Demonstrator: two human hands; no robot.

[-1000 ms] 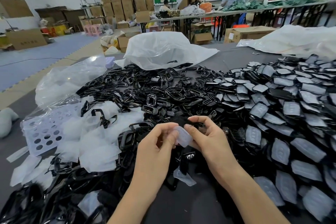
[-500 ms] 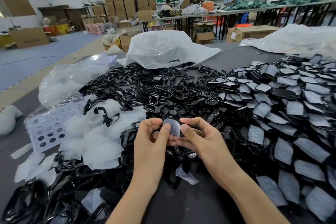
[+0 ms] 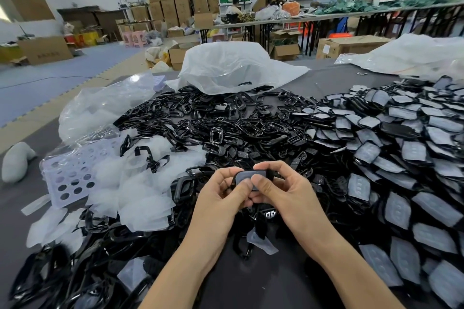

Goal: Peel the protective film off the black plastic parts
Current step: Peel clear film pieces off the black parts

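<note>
The dark table [image 3: 326, 78] is covered almost edge to edge. On the right lies a broad heap of film-covered parts [image 3: 406, 158], grey faces up; in the middle is a heap of bare black frames [image 3: 213, 120]; on the left is a drift of peeled film [image 3: 130, 190], white and crumpled.

Over the near side of these heaps, the left hand [image 3: 221, 198] and right hand [image 3: 283, 190] meet around one black plastic part [image 3: 249, 175], held off the table. The fingers [image 3: 273, 166] of both hands are curled round it; the thumbs press side by side on its face and the other fingers sit behind.

The part looks small, light and rigid, and its gloss is probably slippery; it is best gripped by the rim, leaving the face free. Its grey film [image 3: 243, 178] looks thin and limp and clings flat; a thumbnail at a corner should lift it, then a steady pull; snatched, it may tear.
</note>
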